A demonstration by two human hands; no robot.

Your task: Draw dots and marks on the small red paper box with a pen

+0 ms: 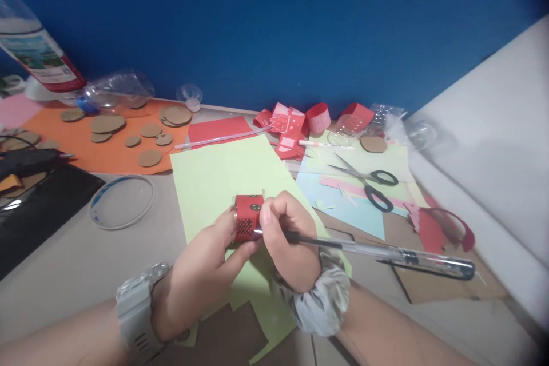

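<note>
While my right grip [295, 257] clamps a pen [373, 248], my left grip [197, 274] holds the red cylinder [246, 216], probably light, best rim-held.

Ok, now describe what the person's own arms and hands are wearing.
The left hand has a chunky pale grey watch with a slotted strap at its wrist. The right hand has a gathered, silvery-grey fabric scrunchie at its wrist. No gloves or sleeves show.

pen [373, 249]: glossy plastic | scrunchie [323, 300]: shiny cloth | discs [107, 123]: matt cardboard
</note>
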